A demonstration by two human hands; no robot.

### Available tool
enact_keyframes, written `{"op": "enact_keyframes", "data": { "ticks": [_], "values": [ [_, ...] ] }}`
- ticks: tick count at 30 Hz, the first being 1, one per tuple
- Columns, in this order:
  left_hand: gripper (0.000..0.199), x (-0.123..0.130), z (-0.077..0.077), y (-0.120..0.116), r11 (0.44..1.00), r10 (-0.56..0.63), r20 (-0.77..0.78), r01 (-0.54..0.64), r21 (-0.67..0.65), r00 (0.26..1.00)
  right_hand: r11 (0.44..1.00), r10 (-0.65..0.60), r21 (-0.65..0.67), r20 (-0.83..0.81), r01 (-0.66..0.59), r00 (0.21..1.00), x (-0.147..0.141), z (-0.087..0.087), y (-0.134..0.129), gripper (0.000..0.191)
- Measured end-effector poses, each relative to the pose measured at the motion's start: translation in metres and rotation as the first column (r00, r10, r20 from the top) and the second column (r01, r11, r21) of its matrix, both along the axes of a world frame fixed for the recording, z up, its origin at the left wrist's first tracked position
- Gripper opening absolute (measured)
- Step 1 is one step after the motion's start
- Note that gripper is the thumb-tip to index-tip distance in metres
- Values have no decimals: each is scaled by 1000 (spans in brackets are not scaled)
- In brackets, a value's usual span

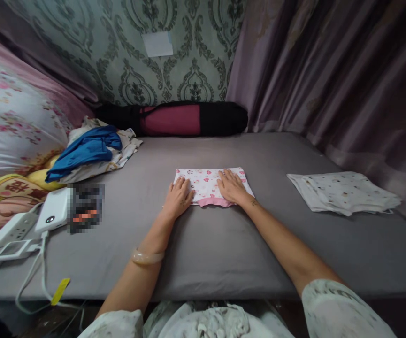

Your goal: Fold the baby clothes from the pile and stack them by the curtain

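Note:
A folded white cloth garment (204, 183) with pink and red prints and a pink edge lies flat on the grey sheet, in the middle of the head view. My left hand (179, 195) rests on its left side with the fingers laid out flat. On the right side of the same garment, my right hand (231, 187) presses down flat, its fingers stretched away from me. Neither hand grasps anything. Parts of the garment are hidden beneath both palms.
To the right lies a folded white cloth with small dark prints (343, 190). At left are a blue cloth (86, 152) on a crumpled printed cloth, a white power bank (53, 211) and a power strip (3, 246) with cables. A black and maroon bag (171, 119) lies along the wall.

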State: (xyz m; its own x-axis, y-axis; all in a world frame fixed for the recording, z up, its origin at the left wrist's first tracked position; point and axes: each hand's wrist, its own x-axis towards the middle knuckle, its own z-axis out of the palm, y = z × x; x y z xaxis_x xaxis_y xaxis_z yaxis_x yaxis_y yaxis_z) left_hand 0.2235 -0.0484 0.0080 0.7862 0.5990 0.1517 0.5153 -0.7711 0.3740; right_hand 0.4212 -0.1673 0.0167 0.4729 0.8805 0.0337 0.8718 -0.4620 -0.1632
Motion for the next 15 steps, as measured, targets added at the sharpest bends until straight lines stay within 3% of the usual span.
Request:
{"op": "enact_keyframes", "data": {
  "ticks": [5,10,13,15],
  "values": [
    [46,0,1,0,1000,-4,-6,4,8,1000,996,-79,33,59,77,995,31,-8,-15,61],
    [45,0,0,0,1000,16,-7,-16,11,1000,994,-58,90,18,56,998,41,-23,-17,60],
    [44,0,-3,3,997,69,26,-70,40,997,984,-56,165,-98,71,994,44,-21,-17,57],
    [44,-1,-4,8,988,137,70,-141,57,988,957,-115,232,-238,172,964,50,-14,-19,52]
  ]
}}
